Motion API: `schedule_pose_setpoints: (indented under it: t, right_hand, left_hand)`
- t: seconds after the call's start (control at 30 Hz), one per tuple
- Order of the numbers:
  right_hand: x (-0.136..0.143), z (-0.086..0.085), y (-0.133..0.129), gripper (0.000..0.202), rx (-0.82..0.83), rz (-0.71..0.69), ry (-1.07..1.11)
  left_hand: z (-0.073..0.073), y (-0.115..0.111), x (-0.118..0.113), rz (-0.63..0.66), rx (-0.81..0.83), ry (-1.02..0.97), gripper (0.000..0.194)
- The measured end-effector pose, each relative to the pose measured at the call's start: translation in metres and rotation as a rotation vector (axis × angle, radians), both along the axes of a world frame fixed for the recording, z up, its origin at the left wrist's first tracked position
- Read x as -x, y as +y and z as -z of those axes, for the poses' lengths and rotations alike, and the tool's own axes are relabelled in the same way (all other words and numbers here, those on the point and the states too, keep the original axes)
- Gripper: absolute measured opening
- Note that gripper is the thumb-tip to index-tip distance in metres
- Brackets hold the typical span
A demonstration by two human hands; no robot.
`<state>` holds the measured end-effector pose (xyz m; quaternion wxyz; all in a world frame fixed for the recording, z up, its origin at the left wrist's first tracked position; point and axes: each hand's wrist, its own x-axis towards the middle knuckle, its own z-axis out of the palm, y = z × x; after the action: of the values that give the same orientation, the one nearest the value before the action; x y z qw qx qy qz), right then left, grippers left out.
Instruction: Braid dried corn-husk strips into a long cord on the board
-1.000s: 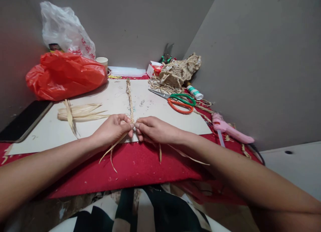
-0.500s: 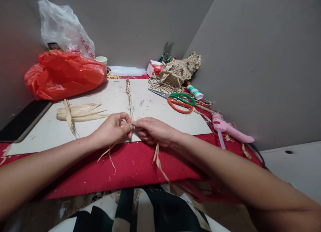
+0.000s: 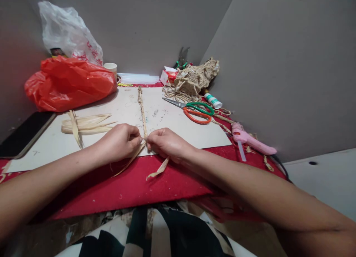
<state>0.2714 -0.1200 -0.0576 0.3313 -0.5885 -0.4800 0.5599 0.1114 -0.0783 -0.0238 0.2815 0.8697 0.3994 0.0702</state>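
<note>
A thin braided cord [image 3: 142, 110] of pale husk runs toward me down the middle of a white board [image 3: 178, 132]. At its near end my left hand [image 3: 126, 141] is closed, fingertips pinching the husk strands. Just to the right, my right hand [image 3: 164, 142] is closed on the cord's end too, with a small gap between the hands. One loose strand [image 3: 130, 163] trails down from between them, and a wider husk strip [image 3: 158, 170] hangs below my right hand. Flat dry husks [image 3: 86, 124] lie on the board at the left.
Green-and-orange scissors [image 3: 196, 110] lie right of the cord, before a woven rope piece [image 3: 197, 77]. A pink glue gun [image 3: 250, 140] rests at the right edge. A red plastic bag [image 3: 71, 84], a paper cup [image 3: 110, 68] and a black phone [image 3: 25, 134] are at the left.
My fingertips have moved slightly apart. The strip under my right hand has swung left and hangs shorter, and the strands below my left hand have shifted. The whole view has moved slightly.
</note>
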Motion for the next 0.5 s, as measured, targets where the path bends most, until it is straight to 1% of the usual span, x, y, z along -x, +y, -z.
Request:
schedule_pose_setpoints:
  t: [0.1,0.2,0.27,0.33,0.4,0.5]
  right_hand:
    - [0.003,0.000,0.000,0.023,0.011,0.007,0.056]
    - [0.005,-0.002,0.000,0.027,0.066,0.026,0.204]
    - [0.004,-0.002,-0.001,0.029,0.128,0.036,0.318]
    - [0.003,-0.003,-0.001,0.030,0.172,0.034,0.393]
    - [0.003,-0.004,-0.003,0.032,0.176,0.029,0.412]
    - [0.006,-0.004,-0.005,0.034,0.155,0.027,0.388]
  left_hand:
    - [0.002,-0.009,-0.002,0.015,-0.063,0.041,0.031]
    - [0.008,-0.023,-0.004,0.052,-0.124,0.063,0.031]
    - [0.011,-0.032,-0.006,0.065,-0.230,0.167,0.031]
    - [0.014,-0.038,-0.007,0.080,-0.332,0.319,0.030]
    - [0.016,-0.042,-0.007,0.120,-0.408,0.416,0.030]
    - [0.020,-0.044,-0.007,0.159,-0.501,0.443,0.032]
